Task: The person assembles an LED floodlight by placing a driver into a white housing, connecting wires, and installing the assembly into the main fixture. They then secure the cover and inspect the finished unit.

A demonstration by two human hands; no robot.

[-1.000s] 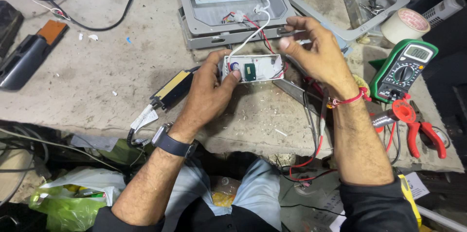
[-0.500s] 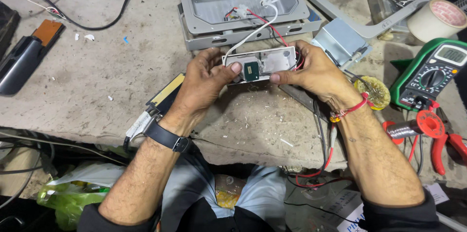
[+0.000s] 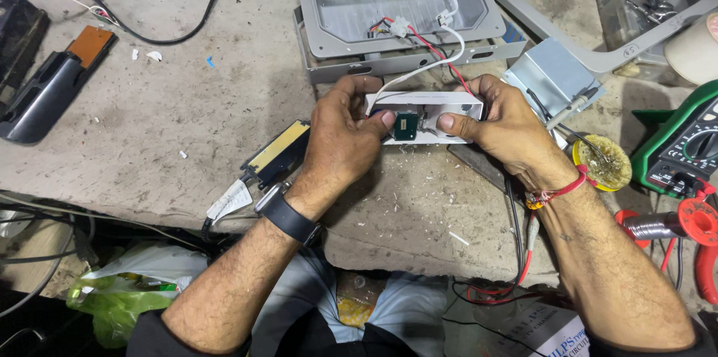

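Both my hands hold a small white rectangular driver box (image 3: 426,114) with a dark green component on its face, just above the worn concrete bench. My left hand (image 3: 342,136) grips its left end, thumb near the green part. My right hand (image 3: 505,126) grips the right end, thumb pressed on the front. White, red and black wires (image 3: 441,54) run from the box up to a grey metal lamp housing (image 3: 396,28) with a white LED panel at the top centre.
A green multimeter (image 3: 684,144) sits at the right with red-handled pliers (image 3: 703,252) below it and a round tin of yellow flux (image 3: 602,162). A grey metal frame (image 3: 598,58) lies top right. A black and orange tool (image 3: 52,80) lies at the left. A yellow-topped flat module (image 3: 277,151) is near my left wrist.
My hands have brought the white box lower and toward the centre, level in front of me. The right hand has shifted from above the box to gripping its right end.
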